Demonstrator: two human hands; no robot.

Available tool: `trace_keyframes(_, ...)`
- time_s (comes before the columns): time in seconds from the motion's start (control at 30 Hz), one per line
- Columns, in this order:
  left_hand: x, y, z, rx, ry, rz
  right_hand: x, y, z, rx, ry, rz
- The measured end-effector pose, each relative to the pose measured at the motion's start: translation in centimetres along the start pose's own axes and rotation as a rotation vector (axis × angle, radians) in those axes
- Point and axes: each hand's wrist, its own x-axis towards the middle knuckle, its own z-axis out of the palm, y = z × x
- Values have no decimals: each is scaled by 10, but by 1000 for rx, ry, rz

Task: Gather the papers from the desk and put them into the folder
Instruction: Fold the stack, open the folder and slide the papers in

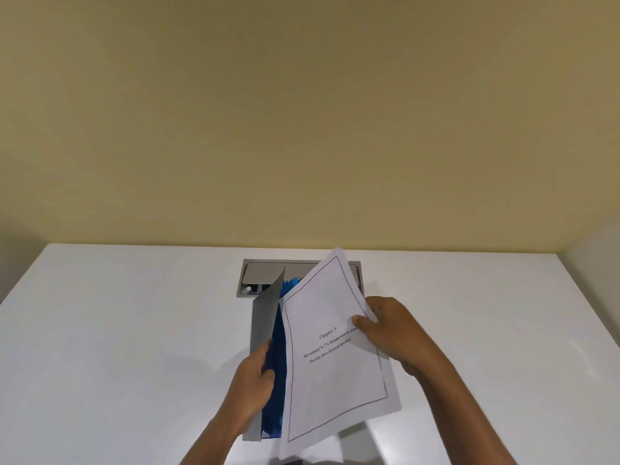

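A folder [265,317] with a grey translucent cover and blue inside lies lengthwise on the white desk [117,330], its cover lifted. My left hand [251,374] pinches that cover's edge and holds it up. My right hand [392,330] grips the right edge of a stack of white papers [332,370] whose top sheet has a thin border and printed text reading "Chapter 3". The papers hang tilted over the open folder, hiding its right half.
A grey metal cable hatch [258,273] is set into the desk behind the folder, near the yellow wall [302,112]. A pale side wall [597,243] borders the desk on the right.
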Motion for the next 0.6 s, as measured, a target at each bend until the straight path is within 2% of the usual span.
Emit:
trace_keyframes(0.33, -9, 5, 1, 2, 32, 54, 27, -26, 61, -250, 27, -58)
trace_keyframes(0.6, -14, 12, 7, 20, 47, 42, 31, -12, 99, -212, 81, -52)
